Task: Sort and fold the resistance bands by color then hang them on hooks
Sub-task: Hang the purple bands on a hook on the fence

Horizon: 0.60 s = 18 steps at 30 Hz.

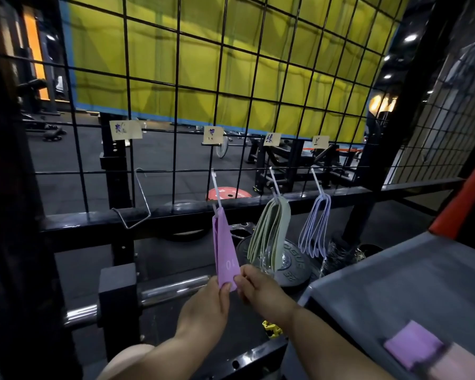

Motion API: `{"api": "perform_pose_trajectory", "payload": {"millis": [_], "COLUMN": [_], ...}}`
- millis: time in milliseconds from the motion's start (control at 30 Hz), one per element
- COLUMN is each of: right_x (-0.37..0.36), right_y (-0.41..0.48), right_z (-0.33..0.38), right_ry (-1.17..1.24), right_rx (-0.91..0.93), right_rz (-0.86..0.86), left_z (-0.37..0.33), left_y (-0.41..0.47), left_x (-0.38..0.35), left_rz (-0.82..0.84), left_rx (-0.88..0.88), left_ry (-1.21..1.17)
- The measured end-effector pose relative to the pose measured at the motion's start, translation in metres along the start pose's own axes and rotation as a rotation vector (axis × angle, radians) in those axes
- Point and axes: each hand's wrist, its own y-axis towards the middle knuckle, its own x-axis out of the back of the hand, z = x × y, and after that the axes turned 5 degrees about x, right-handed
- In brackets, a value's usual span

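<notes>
Toward nine o'clock, hanging bare under a paper label: a wire hook [137, 198], nothing on it yet. At centre, pinching the lower end of the hooked purple band [225, 250] between thumb and fingertips of left hand [203, 311] and right hand [261, 292]; toward one and two o'clock, hung already, green bands [269, 231] and pale blue bands [316, 226]. Down at four o'clock, waiting in the grey bin [395, 283]: a folded purple piece [412, 344] and a pink piece [455, 366], so judged past halfway, not finished.

"10" printed on flat purple rubber band [226, 260], "OGU" and "25" partly readable on round black weight plate [295, 267], handwritten beige paper tags [126, 130] too blurred to read.
</notes>
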Motion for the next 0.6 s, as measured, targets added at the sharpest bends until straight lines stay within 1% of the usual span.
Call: {"api": "perform_pose_trajectory", "payload": {"millis": [200,400,600], "right_x": [0.0,-0.003,-0.002], "right_y": [0.002,-0.001,-0.003], "right_z": [-0.004,-0.009,-0.007], "right_ry": [-0.118,-0.132,-0.12], "right_rx": [-0.009,-0.032,-0.047], "right_rz": [0.024,0.016,0.001], "left_z": [0.004,0.004,0.005], "left_y": [0.002,0.002,-0.002], "left_x": [-0.004,-0.009,-0.011], "left_rz": [-0.007,-0.021,-0.034], "left_rx": [0.026,0.042,0.072], "left_ry": [-0.02,-0.044,-0.118]}}
